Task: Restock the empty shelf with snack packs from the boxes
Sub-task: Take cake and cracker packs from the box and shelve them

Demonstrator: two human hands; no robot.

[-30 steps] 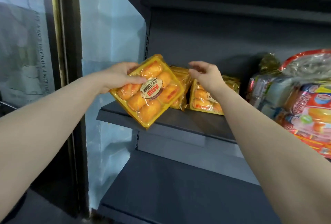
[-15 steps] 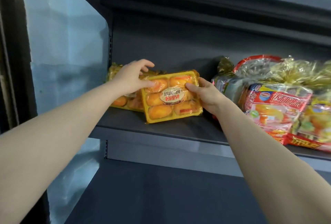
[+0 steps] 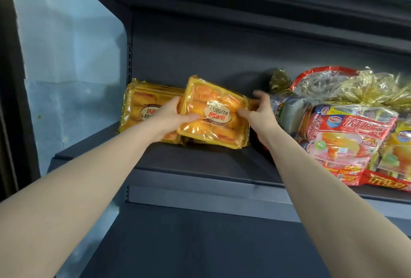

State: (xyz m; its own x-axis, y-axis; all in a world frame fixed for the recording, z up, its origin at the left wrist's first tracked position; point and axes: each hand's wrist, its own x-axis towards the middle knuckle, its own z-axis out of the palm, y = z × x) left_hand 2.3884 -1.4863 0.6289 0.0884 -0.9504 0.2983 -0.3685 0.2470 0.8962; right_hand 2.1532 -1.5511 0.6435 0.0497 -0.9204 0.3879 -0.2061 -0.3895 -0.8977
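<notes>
Left hand (image 3: 169,117) gripping yellow pack (image 3: 213,113) by left edge, right hand (image 3: 260,111) — blurred — seemingly pinching right edge, bare shelf (image 3: 200,162) in front.

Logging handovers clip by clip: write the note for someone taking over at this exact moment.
Left hand grips the left edge of the yellow snack pack, thumb on its front. Right hand pinches its right edge; that hand is motion-blurred.
The pack is tilted, lower edge down at the shelf, in front of other yellow packs, left of the red bags.
Done: several packs shelved. Left: settle this one, let go, fetch more from the boxes, out of view.
</notes>
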